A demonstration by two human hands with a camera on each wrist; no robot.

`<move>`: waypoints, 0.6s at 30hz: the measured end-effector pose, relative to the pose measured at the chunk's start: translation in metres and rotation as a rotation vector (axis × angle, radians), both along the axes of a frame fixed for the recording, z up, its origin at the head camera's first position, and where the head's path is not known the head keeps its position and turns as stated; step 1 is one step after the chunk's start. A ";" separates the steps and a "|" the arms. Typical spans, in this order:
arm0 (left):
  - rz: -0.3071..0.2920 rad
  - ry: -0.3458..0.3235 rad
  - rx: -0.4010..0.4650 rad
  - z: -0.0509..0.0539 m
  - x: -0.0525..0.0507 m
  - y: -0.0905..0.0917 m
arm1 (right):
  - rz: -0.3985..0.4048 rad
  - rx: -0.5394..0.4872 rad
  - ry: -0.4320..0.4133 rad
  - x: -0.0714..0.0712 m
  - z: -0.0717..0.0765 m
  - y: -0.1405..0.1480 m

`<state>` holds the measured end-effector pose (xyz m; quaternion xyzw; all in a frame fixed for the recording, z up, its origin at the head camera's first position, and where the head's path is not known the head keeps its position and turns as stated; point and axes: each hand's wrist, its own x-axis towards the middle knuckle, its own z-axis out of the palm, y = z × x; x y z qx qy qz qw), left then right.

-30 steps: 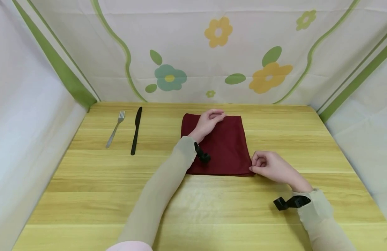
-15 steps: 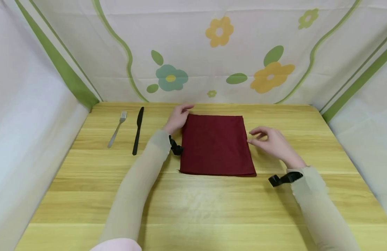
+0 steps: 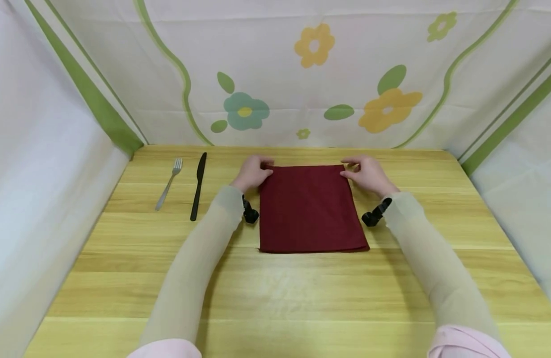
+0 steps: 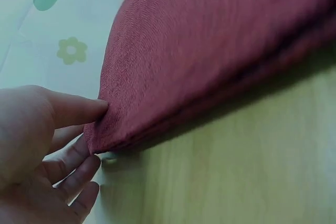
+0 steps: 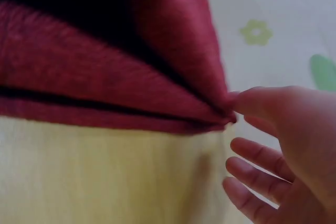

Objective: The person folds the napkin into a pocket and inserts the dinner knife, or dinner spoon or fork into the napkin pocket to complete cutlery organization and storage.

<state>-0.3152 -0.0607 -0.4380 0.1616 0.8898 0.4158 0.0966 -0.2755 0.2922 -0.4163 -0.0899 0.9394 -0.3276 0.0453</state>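
A dark red cloth napkin (image 3: pixel 311 214), folded into a rough square, lies on the wooden table in the head view. At its far left corner my left hand (image 3: pixel 253 173) pinches the fabric between thumb and fingers; the left wrist view shows the thumb on top of the cloth (image 4: pixel 210 40). My right hand (image 3: pixel 366 174) pinches the far right corner. In the right wrist view, loose layers of the cloth (image 5: pixel 105 61) gather toward the thumb and index finger, while the other fingers of the right hand (image 5: pixel 294 150) stay spread below.
To the left on the table (image 3: pixel 275 298) lie a silver fork (image 3: pixel 169 184) and a black knife (image 3: pixel 198 186), apart from the napkin. A white curtain with printed flowers (image 3: pixel 275 74) hangs right behind the table's far edge.
My left hand has gone from the top of the napkin to its far left corner. My right hand has moved from the near right corner up to the far right one.
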 end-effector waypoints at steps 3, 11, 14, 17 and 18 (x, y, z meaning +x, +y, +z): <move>0.021 0.011 -0.029 0.002 0.002 0.000 | 0.006 0.017 0.004 -0.005 -0.006 0.001; 0.066 0.029 -0.017 0.000 0.003 0.003 | 0.026 0.094 -0.021 -0.006 -0.002 0.001; 0.091 0.039 0.009 -0.002 0.003 0.004 | 0.015 0.094 -0.019 -0.006 -0.002 0.000; 0.109 0.050 0.043 -0.005 0.003 0.004 | 0.003 0.089 0.009 -0.004 -0.004 -0.001; 0.111 0.051 0.052 -0.006 0.004 0.003 | -0.001 0.083 0.015 -0.002 -0.005 -0.001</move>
